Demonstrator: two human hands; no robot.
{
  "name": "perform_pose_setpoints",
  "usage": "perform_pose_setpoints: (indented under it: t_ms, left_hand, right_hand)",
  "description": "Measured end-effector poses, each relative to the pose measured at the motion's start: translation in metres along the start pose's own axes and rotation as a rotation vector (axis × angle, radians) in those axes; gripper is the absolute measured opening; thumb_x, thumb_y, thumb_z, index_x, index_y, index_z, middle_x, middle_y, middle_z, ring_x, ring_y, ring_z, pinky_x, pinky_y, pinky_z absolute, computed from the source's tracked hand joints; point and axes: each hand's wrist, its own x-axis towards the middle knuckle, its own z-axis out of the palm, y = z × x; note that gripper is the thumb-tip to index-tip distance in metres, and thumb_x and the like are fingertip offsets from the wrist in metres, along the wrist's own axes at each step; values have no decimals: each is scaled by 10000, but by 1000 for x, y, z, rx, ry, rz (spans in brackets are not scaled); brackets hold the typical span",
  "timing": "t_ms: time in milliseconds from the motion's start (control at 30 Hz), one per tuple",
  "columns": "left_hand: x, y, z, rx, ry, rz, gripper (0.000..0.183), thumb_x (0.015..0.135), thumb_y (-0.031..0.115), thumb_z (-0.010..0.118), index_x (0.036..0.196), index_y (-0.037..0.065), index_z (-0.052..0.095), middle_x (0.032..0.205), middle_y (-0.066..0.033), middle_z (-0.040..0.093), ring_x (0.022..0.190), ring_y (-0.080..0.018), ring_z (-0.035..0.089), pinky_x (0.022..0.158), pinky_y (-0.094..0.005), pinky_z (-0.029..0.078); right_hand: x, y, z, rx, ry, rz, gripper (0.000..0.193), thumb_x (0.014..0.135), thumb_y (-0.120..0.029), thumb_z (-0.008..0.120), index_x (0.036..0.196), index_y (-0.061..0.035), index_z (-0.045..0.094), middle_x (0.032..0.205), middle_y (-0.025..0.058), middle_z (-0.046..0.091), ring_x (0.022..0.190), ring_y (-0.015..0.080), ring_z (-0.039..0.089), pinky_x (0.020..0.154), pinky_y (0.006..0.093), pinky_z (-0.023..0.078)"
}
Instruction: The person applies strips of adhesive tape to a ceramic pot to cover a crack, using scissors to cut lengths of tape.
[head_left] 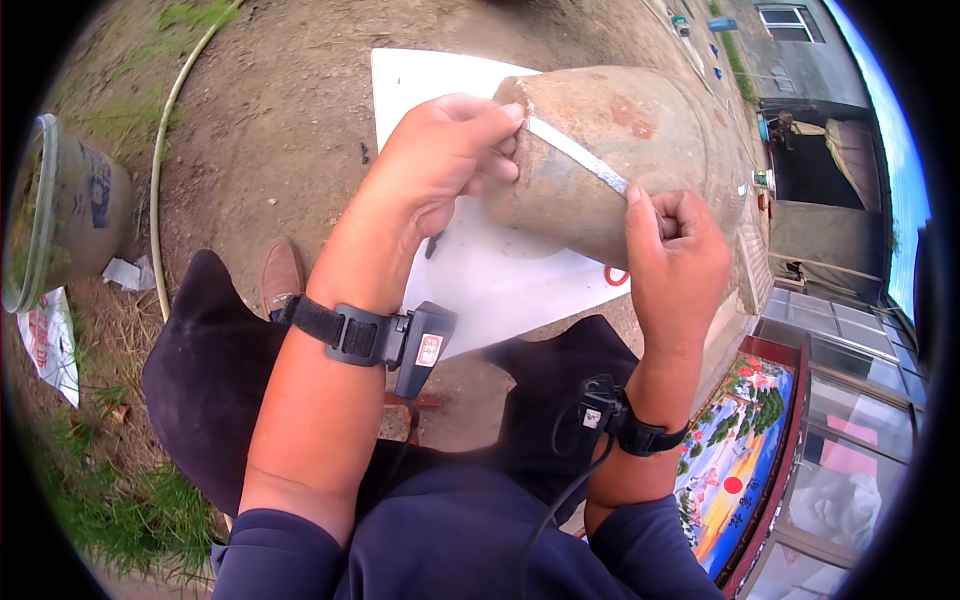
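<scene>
Both hands stretch a narrow, flat, silvery-white strip across the near side of a large grey-brown drum-like cylinder. My left hand pinches one end between thumb and fingers at the cylinder's left rim. The other end is gripped by my right hand, thumb on top and fingers curled under, lower on the cylinder's right side. Rusty patches mark the cylinder, which rests on a white sheet. Whether the strip lies fully against its surface, I cannot tell.
A small dark object lies on the sheet under my left wrist, and a red ring shape shows near its edge. At left stand a bucket and a pale hose. A colourful painted panel is at lower right.
</scene>
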Motion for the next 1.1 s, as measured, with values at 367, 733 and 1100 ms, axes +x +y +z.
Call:
perform_pose_setpoints:
  t_ms: [367, 733, 1100]
  left_hand:
    - [0, -8, 5, -46, 32, -36, 154, 985, 239, 684, 940, 103, 629, 768, 30, 609, 606, -48, 553, 488, -187, 359]
    - [1, -11, 7, -121, 45, -55, 165, 989, 246, 676, 936, 105, 609, 768, 34, 601, 613, -41, 535, 473, -185, 346]
    - [-10, -18, 19, -94, 225, 66, 139, 996, 209, 649, 1012, 73, 631, 785, 13, 588, 619, -64, 543, 515, -207, 397]
  right_hand:
    - [0, -1, 0, 41, -5, 16, 245, 847, -192, 777, 737, -41, 618, 571, 48, 531, 507, 152, 465, 516, 322, 401]
    - [-1, 0, 1, 52, -8, 35, 242, 856, -199, 768, 746, -35, 627, 580, 52, 543, 517, 155, 478, 527, 324, 409]
    - [-2, 1, 2, 52, -7, 17, 233, 856, -202, 767, 752, -41, 634, 591, 62, 567, 518, 173, 501, 535, 330, 422]
